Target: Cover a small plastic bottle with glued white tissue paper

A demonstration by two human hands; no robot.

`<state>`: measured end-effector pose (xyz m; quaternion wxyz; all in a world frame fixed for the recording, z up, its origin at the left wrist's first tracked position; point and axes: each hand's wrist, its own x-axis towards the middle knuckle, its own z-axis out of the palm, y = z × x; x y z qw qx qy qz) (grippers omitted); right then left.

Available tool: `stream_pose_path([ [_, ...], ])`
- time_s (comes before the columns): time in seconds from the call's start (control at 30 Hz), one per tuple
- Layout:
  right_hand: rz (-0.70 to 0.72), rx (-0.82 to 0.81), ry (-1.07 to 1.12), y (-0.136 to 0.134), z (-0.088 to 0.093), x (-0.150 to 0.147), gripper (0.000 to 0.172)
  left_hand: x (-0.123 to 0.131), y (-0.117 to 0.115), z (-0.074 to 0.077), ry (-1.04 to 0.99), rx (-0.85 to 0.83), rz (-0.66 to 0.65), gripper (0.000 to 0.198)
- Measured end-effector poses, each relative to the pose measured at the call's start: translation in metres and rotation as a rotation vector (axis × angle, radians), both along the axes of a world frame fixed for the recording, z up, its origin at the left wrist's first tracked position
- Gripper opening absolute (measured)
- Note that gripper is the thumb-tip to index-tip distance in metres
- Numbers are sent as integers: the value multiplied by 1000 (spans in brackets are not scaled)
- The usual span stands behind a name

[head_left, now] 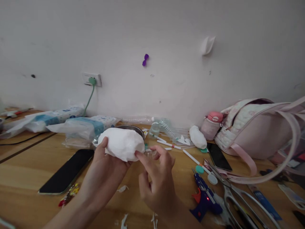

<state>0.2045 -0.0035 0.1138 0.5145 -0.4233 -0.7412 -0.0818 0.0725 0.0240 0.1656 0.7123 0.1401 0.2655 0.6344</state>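
My left hand [105, 168] cups a white paper-covered lump [121, 143] from below, with the thumb up its left side. My right hand [157, 178] is beside it, with the index finger and thumb touching the lump's right end; whether they pinch anything there is hard to tell. A metal bowl [133, 128] sits just behind the lump, mostly hidden by it. Both hands hover above the wooden table [35, 168].
A black phone [68, 171] lies left of my hands, a second phone [218, 156] to the right. A blue glue gun [205, 197], scissors [238, 194], white sticks, another white lump [197, 136], tissue packs [81, 127], a pink bottle [212, 124] and a pink bag [259, 127] surround them.
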Motion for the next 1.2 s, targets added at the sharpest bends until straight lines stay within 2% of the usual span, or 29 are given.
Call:
stream_pose_path([
  [0.13, 5, -44, -8, -1, 1, -2, 51, 1, -2, 0, -5, 1, -19, 42],
  [0.23, -37, -12, 20, -2, -1, -2, 47, 1, -3, 1, -10, 10, -29, 41],
  [0.3, -52, 18, 124, -2, -4, -2, 46, 2, -3, 0, -7, 8, -36, 42],
  [0.43, 10, 36, 365, 0, -10, -1, 49, 4, -1, 1, 3, 4, -17, 41],
  [0.67, 22, 33, 102, -1, -13, -1, 53, 3, -2, 3, 3, 1, -28, 43],
  [0.83, 28, 5, 115, -2, -14, -4, 51, 3, -4, 2, 3, 11, -50, 42],
  [1.2, -58, -31, 79, 0, -8, -3, 26, 2, -1, -3, 3, 30, -72, 43],
])
